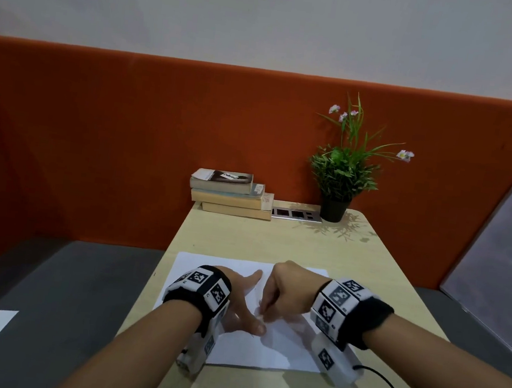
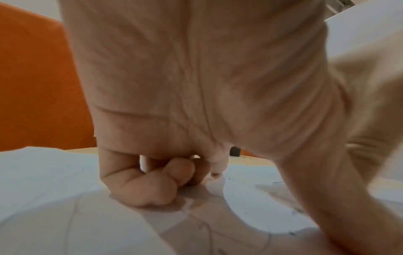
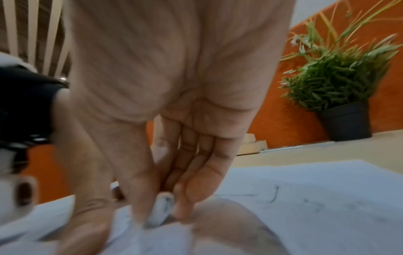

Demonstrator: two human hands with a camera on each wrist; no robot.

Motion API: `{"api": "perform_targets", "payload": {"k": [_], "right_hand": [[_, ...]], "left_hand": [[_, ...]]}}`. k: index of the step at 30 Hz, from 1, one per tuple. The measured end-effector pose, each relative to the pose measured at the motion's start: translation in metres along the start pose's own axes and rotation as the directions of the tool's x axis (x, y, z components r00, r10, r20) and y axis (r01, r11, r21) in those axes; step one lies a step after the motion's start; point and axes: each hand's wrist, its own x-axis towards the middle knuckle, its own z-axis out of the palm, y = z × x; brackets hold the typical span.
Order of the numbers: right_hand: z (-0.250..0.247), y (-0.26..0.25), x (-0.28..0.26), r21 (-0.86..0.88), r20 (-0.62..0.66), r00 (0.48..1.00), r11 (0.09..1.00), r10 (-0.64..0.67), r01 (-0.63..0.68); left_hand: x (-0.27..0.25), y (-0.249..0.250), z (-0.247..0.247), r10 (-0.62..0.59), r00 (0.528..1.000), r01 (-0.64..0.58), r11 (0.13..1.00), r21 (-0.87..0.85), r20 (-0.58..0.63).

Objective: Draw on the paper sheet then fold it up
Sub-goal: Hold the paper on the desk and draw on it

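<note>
While both wrists hover low over the pale beige wooden table [image 1: 322,243], the flat white rectangular paper sheet [image 1: 195,263] lies directly under the fingers of both hands. Faint pencil marks show on the sheet just beyond the right fingertips in the right wrist view. Left hand [image 1: 237,300]: index finger and thumb extend straight and press the sheet; the remaining fingers [image 2: 152,188] are curled with their knuckles resting on the paper, gripping nothing. Right hand [image 1: 288,290]: thumb and fingers [image 3: 191,195] pinch a small raised portion of the sheet [image 3: 160,213], just beside the left thumb tip. Well beyond the fingertips stand a stack of three worn paperback books [image 1: 232,196] and a green potted plant in a black pot [image 1: 341,178].
</note>
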Motion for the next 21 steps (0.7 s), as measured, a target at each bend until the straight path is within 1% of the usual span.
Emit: {"api": "perform_targets", "payload": {"k": [3,4,6,8,12,14,16,19,21], "right_hand": [[-0.007,0.004,0.013,-0.023,-0.156,0.985,0.997,0.074,-0.079],[-0.008,0.004,0.016,-0.019,-0.190,0.977,0.995,0.094,-0.100],[-0.006,0.004,0.019,-0.027,-0.216,0.971,0.993,0.105,-0.113],[-0.002,0.003,0.014,-0.017,-0.184,0.978,0.995,0.097,-0.102],[0.001,0.006,-0.009,0.026,0.001,0.999,0.999,0.032,-0.032],[-0.003,0.007,-0.012,0.010,0.035,0.999,1.000,0.009,-0.010],[-0.007,0.009,-0.006,-0.018,-0.017,1.000,1.000,0.019,-0.019],[-0.010,0.006,0.006,-0.017,-0.169,0.982,0.996,0.087,-0.091],[-0.008,0.005,0.008,-0.015,-0.211,0.972,0.993,0.108,-0.113]], "left_hand": [[-0.001,-0.001,-0.002,0.014,1.000,-0.014,1.000,-0.020,0.004],[-0.001,-0.001,-0.002,0.018,1.000,-0.018,1.000,-0.026,0.004],[-0.001,-0.001,-0.002,0.026,1.000,-0.026,0.999,-0.024,0.008],[-0.001,-0.002,-0.002,0.027,1.000,-0.027,0.999,-0.021,0.009],[-0.001,-0.002,0.001,0.031,0.999,-0.031,1.000,-0.001,-0.014],[0.000,-0.002,0.002,0.032,0.999,-0.032,0.999,0.010,-0.030],[0.000,-0.003,0.002,0.036,0.999,-0.036,0.999,0.008,-0.026],[-0.001,-0.004,-0.001,0.041,0.999,-0.041,0.999,-0.015,-0.001],[-0.002,-0.004,-0.002,0.050,0.999,-0.050,0.999,-0.020,0.002]]}}
